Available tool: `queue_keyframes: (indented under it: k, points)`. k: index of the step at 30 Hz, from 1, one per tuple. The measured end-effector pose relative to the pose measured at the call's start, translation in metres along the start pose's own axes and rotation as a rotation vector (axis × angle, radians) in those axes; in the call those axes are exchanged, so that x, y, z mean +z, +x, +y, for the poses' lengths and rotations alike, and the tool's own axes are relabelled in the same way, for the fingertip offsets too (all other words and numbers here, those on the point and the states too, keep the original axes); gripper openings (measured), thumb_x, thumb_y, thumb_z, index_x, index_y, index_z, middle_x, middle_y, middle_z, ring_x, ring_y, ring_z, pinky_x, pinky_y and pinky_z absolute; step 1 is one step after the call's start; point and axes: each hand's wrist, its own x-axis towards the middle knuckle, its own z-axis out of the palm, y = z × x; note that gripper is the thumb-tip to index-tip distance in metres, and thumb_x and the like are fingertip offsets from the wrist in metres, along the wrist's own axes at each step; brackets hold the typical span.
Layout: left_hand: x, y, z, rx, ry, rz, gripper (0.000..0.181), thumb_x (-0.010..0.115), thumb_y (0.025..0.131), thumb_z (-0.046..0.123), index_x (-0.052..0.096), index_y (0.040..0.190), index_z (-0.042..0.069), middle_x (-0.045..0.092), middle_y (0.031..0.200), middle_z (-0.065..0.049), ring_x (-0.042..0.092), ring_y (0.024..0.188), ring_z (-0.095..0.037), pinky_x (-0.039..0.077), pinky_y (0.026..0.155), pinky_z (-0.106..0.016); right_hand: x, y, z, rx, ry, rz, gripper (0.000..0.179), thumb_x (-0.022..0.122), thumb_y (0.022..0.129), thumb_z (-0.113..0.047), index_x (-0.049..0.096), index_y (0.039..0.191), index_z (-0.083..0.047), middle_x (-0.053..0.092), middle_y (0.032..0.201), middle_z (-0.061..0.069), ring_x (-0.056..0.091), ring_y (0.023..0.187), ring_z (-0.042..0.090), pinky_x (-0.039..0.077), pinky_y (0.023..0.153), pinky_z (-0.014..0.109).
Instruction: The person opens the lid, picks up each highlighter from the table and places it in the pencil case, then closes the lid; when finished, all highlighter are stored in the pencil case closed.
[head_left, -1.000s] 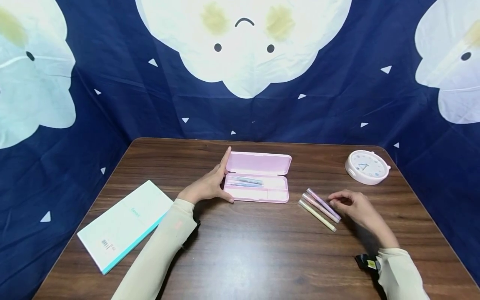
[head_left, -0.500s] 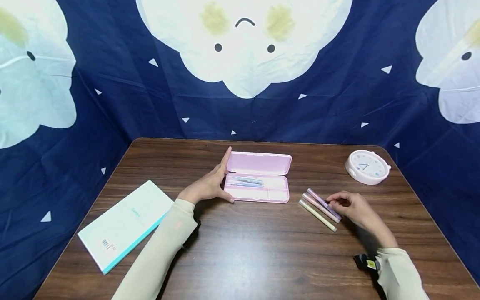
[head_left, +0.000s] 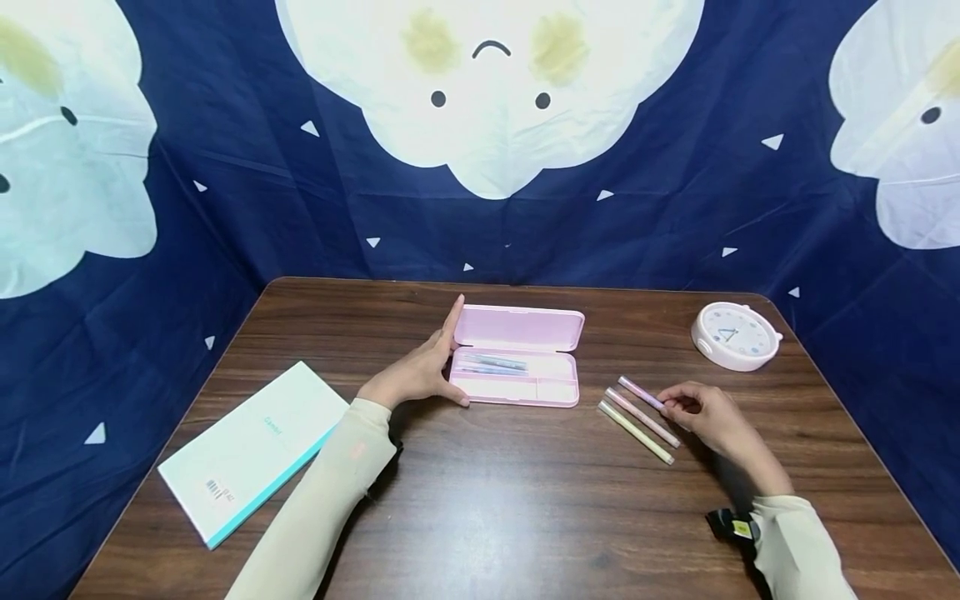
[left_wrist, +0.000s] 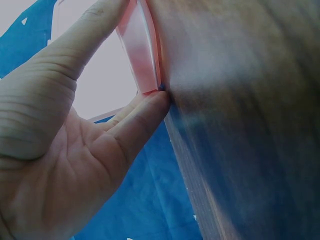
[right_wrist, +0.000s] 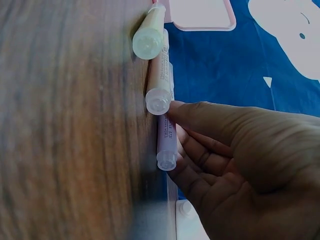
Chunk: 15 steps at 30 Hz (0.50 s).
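An open pink pencil case (head_left: 517, 329) lies near the middle of the table, its lid tipped back. Several slim pens (head_left: 491, 364) sit in its rear compartment. My left hand (head_left: 414, 372) holds the case's left end, thumb at the front corner and fingers up along the lid; the left wrist view has the fingertips against the case's end (left_wrist: 142, 55). To the right, my right hand (head_left: 716, 417) pinches a purple marker pen (head_left: 637, 391) between thumb and fingers, covering part of it. Beside that pen lie a pink marker (head_left: 643, 417) and a yellow marker (head_left: 636, 432).
A white and turquoise book or flat box (head_left: 251, 454) lies at the left, close to my left sleeve. A round white-and-pink alarm clock (head_left: 735, 336) sits at the back right. A dark blue curtain (head_left: 405, 217) hangs behind the wooden table (head_left: 480, 500).
My right fingers have closed on the purple marker, which has shifted slightly right, away from the pink one. My left hand and the case keep their place.
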Motion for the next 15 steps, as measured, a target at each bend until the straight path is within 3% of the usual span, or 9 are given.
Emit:
queue_keyframes:
  k: [1, 3, 8, 15]
  points:
    - [0.001, 0.001, -0.003, 0.003, 0.011, 0.005, 0.163, 0.104, 0.07, 0.045, -0.023, 0.171, 0.034, 0.044, 0.151, -0.026, 0.051, 0.129, -0.032, 0.042, 0.114, -0.049, 0.0, 0.0, 0.0, 0.0, -0.001, -0.001, 0.005, 0.076, 0.097, 0.005, 0.077, 0.102, 0.004, 0.069, 0.088, 0.003, 0.056, 0.078, 0.002, 0.049, 0.069, 0.023]
    - [-0.003, -0.003, 0.012, -0.03, -0.006, -0.009, 0.163, 0.105, 0.071, 0.041, -0.024, 0.171, 0.032, 0.039, 0.158, -0.027, 0.05, 0.134, -0.034, 0.04, 0.116, -0.055, 0.0, 0.0, 0.0, -0.002, -0.006, 0.001, 0.005, 0.076, 0.097, 0.004, 0.077, 0.102, 0.003, 0.07, 0.088, 0.003, 0.057, 0.078, 0.002, 0.05, 0.069, 0.023]
    - [-0.004, -0.003, 0.023, -0.063, -0.03, -0.039, 0.162, 0.105, 0.073, 0.031, -0.026, 0.17, 0.031, 0.028, 0.169, -0.029, 0.047, 0.143, -0.04, 0.035, 0.121, -0.06, 0.002, -0.003, 0.001, 0.003, -0.027, 0.016, 0.005, 0.076, 0.097, 0.003, 0.078, 0.102, 0.001, 0.07, 0.09, 0.004, 0.057, 0.079, 0.004, 0.049, 0.069, 0.023]
    - [0.004, 0.003, -0.008, -0.049, 0.002, -0.002, 0.169, 0.107, 0.065, 0.043, -0.027, 0.169, 0.039, 0.037, 0.165, -0.023, 0.052, 0.138, -0.033, 0.04, 0.117, -0.054, 0.006, 0.002, -0.006, -0.041, -0.045, 0.075, 0.01, 0.077, 0.097, 0.003, 0.08, 0.104, -0.004, 0.074, 0.097, 0.007, 0.059, 0.083, 0.006, 0.049, 0.072, 0.024]
